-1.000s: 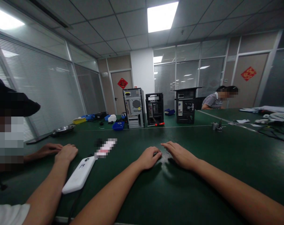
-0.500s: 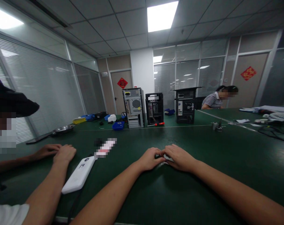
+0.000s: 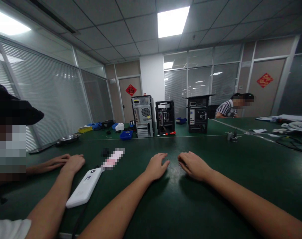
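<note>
My left hand (image 3: 156,167) is held just over the green table (image 3: 166,212), its thumb and forefinger spread apart with nothing seen between them. Across a small gap, my right hand (image 3: 193,166) has its fingers curled inward and down. Its palm side is turned away, so whatever it may hold is hidden. Beyond both hands stand a grey computer case (image 3: 143,116), a black computer case frame (image 3: 165,117) and another black computer case (image 3: 197,114). A red-handled screwdriver (image 3: 169,133) lies in front of the middle one.
A white power bank-like block (image 3: 85,187) with a cable lies left of my left arm. Beside it are a co-worker's hands (image 3: 73,163). Blue trays (image 3: 126,135), a metal bowl (image 3: 68,139), small metal parts (image 3: 232,136) and cables (image 3: 296,129) lie farther out. Another person (image 3: 227,108) sits behind.
My hands, which met at the fingertips, have come apart. The left thumb and forefinger have spread, and the right fingers have curled inward. The view has tilted up slightly.
</note>
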The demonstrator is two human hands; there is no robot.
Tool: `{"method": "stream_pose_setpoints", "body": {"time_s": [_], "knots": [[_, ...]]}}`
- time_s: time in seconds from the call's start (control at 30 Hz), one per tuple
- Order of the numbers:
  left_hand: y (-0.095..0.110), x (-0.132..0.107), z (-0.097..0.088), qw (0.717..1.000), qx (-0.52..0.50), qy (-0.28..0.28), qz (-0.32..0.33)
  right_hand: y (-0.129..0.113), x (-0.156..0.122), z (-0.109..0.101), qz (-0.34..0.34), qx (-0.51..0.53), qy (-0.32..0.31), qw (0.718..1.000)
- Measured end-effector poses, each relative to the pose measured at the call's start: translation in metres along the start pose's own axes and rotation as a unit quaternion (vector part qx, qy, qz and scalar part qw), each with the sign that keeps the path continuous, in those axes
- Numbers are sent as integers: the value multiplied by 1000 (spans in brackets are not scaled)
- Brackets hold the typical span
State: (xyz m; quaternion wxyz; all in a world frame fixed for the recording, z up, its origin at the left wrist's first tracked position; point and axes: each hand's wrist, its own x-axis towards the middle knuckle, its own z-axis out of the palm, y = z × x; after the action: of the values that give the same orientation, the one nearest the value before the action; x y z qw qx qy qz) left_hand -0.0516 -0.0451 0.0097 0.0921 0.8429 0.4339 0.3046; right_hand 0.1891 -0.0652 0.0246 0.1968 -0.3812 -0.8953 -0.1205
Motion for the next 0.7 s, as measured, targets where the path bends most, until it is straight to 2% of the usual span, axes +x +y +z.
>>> {"method": "stream_pose_setpoints", "body": {"time_s": [0.03, 0.1, 0.17, 0.3, 0.4, 0.53, 0.7], "knots": [[-3, 0, -1, 1000, 10, 25, -13, 5, -1, -1, 23, 3, -5, 1000], [-7, -1, -2, 999, 15, 31, -10, 18, -4, -2, 63, 5, -27, 998], [-7, -3, -2, 1000, 8, -10, 18, 33, -9, -4, 95, 4, -61, 994], [-2, -9, 0, 986, 36, -130, 95, 68, -21, -5, 160, 13, -107, 981], [1, -10, 2, 979, 64, -160, 106, 98, -33, -5, 219, 33, -90, 971], [1, -9, 1, 978, 71, -166, 103, 145, -55, -2, 316, 64, -65, 944], [2, -8, 0, 978, 71, -170, 99, 199, -90, 1, 412, 53, -45, 908]]}}
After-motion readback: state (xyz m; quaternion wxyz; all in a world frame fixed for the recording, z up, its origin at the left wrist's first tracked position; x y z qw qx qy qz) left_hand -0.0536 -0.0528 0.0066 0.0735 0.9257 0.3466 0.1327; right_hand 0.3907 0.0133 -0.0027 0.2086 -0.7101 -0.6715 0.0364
